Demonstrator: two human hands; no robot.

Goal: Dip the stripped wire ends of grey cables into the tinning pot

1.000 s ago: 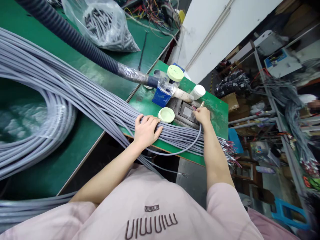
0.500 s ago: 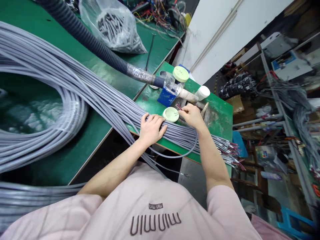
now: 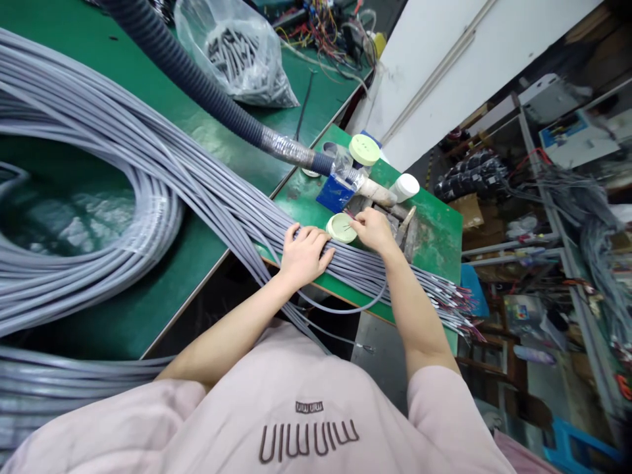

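My right hand [image 3: 372, 229] is closed in a pinch on the end of a grey cable [image 3: 363, 308], which loops down below the wrist. Thin dark wire tips stick out of the pinch over a small pale green dish [image 3: 337, 227]; whether they touch its contents I cannot tell. My left hand [image 3: 303, 255] lies on a thick bundle of grey cables [image 3: 247, 204], its fingers spread across the top and its thumb apart. At the right end of the bundle, the stripped wire ends [image 3: 457, 303] fan out, showing red, white and dark strands.
A ribbed black hose [image 3: 212, 99] runs to a blue box [image 3: 334, 192]. Around it stand a pale green lidded jar [image 3: 364, 150], a white jar [image 3: 405, 187] and a grimy metal fixture [image 3: 409, 234]. Coiled cable [image 3: 153, 224] and a bag of cut pieces [image 3: 247, 62] lie left.
The wire tips in my right hand have come slightly further over the green dish. My left hand stays on the bundle. The whole view has shifted a little.
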